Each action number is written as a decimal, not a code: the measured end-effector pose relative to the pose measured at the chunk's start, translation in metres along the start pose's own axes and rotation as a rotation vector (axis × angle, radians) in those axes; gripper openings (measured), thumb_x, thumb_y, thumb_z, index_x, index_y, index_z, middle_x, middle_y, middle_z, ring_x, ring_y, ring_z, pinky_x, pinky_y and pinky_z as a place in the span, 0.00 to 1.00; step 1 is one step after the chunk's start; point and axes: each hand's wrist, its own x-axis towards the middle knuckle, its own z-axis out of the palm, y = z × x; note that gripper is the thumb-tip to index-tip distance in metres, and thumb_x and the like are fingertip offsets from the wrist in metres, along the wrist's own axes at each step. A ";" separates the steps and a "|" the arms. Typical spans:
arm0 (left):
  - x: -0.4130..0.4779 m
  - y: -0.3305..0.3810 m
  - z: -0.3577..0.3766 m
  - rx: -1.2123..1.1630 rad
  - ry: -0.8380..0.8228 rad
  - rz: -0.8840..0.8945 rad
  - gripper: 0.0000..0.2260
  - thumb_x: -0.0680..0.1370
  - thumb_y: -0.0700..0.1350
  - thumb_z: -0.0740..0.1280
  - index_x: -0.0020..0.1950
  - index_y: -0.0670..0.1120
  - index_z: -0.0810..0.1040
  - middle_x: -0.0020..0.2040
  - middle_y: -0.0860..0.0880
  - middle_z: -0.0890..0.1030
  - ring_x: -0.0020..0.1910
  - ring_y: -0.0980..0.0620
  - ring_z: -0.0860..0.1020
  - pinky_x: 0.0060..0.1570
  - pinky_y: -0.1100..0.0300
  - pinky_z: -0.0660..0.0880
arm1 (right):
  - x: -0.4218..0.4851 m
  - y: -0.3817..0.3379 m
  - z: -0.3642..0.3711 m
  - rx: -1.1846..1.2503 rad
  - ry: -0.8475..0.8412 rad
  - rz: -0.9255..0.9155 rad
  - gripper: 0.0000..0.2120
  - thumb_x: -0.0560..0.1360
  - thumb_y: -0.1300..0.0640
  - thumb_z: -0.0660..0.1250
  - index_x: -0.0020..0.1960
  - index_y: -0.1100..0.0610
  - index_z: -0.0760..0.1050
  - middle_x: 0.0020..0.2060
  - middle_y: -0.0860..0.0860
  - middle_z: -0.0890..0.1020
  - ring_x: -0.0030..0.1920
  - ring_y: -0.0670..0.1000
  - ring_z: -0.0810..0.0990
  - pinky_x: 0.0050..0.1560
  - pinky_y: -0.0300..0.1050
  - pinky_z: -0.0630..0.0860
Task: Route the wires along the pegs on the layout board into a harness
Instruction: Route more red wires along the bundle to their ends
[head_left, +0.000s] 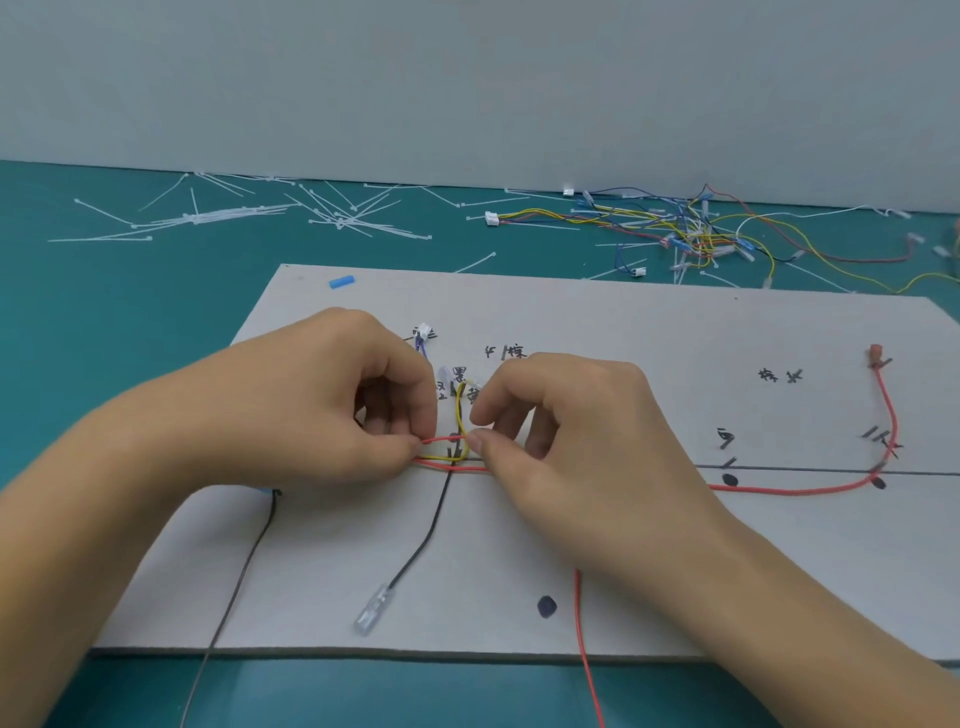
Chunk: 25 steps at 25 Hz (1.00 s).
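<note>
The left hand (311, 405) and right hand (561, 431) both pinch the red wire (442, 439) — it runs crosswise between them. Neither is nearer.

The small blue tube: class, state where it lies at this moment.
In the head view, the small blue tube lies near the far left corner of the layout board, beyond the left hand.

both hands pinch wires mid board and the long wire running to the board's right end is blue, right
Not quite: the head view shows that long wire is red, not blue. The left hand and right hand do both pinch wires mid board.
</note>
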 end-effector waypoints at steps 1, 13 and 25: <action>0.000 0.000 0.000 0.003 0.000 -0.008 0.05 0.69 0.49 0.69 0.41 0.56 0.84 0.33 0.54 0.82 0.33 0.53 0.79 0.35 0.60 0.77 | 0.000 0.000 0.000 0.011 -0.004 0.005 0.06 0.72 0.58 0.76 0.43 0.49 0.81 0.34 0.42 0.80 0.35 0.37 0.75 0.39 0.27 0.67; -0.001 0.006 -0.001 0.012 -0.002 -0.060 0.05 0.74 0.45 0.72 0.42 0.56 0.83 0.35 0.55 0.84 0.35 0.54 0.82 0.40 0.49 0.82 | 0.001 0.003 -0.001 0.081 -0.027 -0.002 0.07 0.72 0.59 0.75 0.45 0.48 0.81 0.34 0.41 0.80 0.33 0.45 0.78 0.36 0.31 0.70; -0.002 0.006 -0.005 -0.064 -0.022 -0.059 0.04 0.75 0.48 0.71 0.44 0.58 0.82 0.36 0.54 0.86 0.35 0.53 0.84 0.43 0.48 0.82 | 0.002 0.001 -0.005 0.116 -0.059 -0.016 0.05 0.72 0.59 0.75 0.43 0.50 0.81 0.33 0.41 0.80 0.31 0.46 0.78 0.33 0.30 0.69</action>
